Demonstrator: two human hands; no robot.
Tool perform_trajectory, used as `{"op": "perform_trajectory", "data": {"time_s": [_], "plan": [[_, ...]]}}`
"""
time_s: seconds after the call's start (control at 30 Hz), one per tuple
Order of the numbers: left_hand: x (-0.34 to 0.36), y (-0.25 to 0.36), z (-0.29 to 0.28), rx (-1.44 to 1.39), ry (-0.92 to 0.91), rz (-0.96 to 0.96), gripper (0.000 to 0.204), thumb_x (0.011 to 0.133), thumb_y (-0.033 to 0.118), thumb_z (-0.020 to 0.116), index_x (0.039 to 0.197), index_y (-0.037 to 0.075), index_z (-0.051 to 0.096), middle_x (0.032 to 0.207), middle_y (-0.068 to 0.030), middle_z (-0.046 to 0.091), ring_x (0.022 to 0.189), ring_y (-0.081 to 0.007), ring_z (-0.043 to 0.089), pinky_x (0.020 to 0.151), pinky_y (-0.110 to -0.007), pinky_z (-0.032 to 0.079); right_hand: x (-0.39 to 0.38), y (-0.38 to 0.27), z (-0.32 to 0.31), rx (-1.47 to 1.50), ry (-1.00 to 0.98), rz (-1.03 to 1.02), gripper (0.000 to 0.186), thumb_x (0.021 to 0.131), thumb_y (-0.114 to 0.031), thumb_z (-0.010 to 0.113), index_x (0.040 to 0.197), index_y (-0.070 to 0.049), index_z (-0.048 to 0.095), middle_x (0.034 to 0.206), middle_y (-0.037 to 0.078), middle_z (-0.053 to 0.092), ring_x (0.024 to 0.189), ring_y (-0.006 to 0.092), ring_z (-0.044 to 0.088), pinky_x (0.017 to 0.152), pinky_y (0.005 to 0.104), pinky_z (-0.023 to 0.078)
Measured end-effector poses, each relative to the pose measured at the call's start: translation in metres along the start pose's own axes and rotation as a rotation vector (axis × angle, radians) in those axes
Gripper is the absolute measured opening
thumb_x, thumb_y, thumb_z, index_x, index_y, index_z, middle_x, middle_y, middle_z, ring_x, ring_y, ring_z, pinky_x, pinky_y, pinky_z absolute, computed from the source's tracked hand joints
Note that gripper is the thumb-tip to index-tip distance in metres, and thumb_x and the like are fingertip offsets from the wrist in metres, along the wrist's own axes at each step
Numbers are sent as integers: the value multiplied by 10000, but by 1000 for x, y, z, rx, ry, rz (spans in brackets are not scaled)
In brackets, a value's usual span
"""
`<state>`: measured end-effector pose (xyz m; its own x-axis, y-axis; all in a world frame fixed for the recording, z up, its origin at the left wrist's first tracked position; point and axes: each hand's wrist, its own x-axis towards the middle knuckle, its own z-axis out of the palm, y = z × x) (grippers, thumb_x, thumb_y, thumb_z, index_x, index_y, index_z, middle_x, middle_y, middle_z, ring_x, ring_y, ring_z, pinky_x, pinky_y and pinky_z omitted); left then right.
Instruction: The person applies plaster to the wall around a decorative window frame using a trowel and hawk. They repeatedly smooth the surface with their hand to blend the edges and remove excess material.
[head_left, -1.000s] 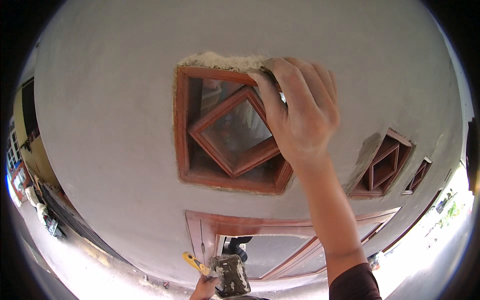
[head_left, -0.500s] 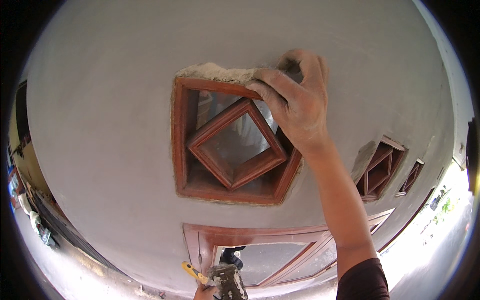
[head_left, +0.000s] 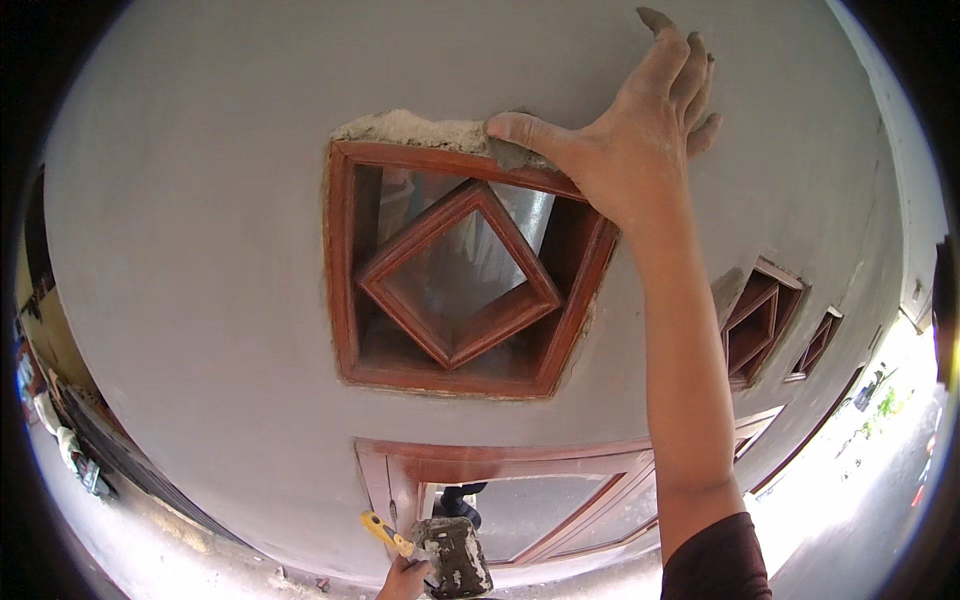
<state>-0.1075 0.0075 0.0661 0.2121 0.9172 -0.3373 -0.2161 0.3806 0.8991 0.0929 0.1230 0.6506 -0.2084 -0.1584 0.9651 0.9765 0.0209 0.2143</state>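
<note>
My right hand (head_left: 640, 140) reaches up to the wall above a reddish-brown wooden frame (head_left: 338, 270), which has a diamond-shaped inner frame (head_left: 505, 325) in it. Its fingers are spread and smeared with grey, and the thumb rests on a dark patch of wet mortar (head_left: 512, 153) at the frame's top edge. Left of that patch, the broken strip (head_left: 415, 130) over the frame is pale and rough. Low in view, my left hand (head_left: 405, 580) is closed around a yellow-handled scraper (head_left: 388, 533). A mortar-smeared flat board (head_left: 455, 560) is beside it; its grip is hidden.
Below is a larger wooden-framed window (head_left: 480, 460) with reflecting glass. Two smaller diamond-patterned frames (head_left: 762, 320) (head_left: 818, 345) sit farther right along the grey wall (head_left: 200, 250). Assorted clutter (head_left: 75, 440) lies on the far left, and bright ground (head_left: 850, 480) lies at right.
My right hand has gone from bent, gathered fingers to a wide spread, its fingertips higher up the wall. More dark mortar shows under the thumb. My left hand still holds the scraper.
</note>
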Motion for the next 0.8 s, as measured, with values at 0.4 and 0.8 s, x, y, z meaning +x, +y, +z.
{"op": "perform_trajectory", "data": {"time_s": [0.4, 0.8], "plan": [[-23, 14, 4, -63, -126, 217, 222, 980, 153, 587, 1062, -2, 723, 791, -24, 681, 666, -112, 604, 573, -272, 466, -5, 10, -32, 181, -29, -58, 1340, 547, -673, 928, 1511, -20, 265, 1464, 278, 370, 1411, 476, 331, 1189, 561, 256], [-24, 22, 16, 18, -87, 167, 211, 971, 131, 571, 922, -10, 721, 742, -17, 663, 670, -116, 596, 581, -285, 456, -21, 7, -12, 57, -91, 43, 1450, 491, -735, 910, 1581, -102, 194, 1607, 398, 160, 1522, 551, 136, 1168, 737, 137]]}}
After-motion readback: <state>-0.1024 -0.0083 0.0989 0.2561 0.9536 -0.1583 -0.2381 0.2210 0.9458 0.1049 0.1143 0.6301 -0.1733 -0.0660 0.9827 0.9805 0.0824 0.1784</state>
